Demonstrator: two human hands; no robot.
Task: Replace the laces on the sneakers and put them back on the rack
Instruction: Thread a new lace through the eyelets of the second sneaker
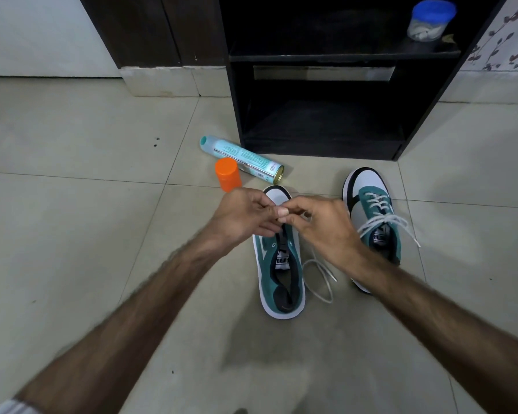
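Two green, white and black sneakers stand on the tiled floor, toes toward the black rack (320,144). The left sneaker (281,273) has bare eyelets near its tongue. A white lace (319,279) trails on the floor at its right side. My left hand (243,216) and my right hand (323,225) meet over its front part, fingertips pinched together on the lace; the lace end between them is hidden. The right sneaker (374,216) is laced with a white lace, its ends loose.
A teal spray can (243,156) lies on the floor left of the rack, an orange-capped jar (228,174) beside it. A blue-lidded jar (429,22) sits on the rack's upper shelf. The lower shelf is dark and open.
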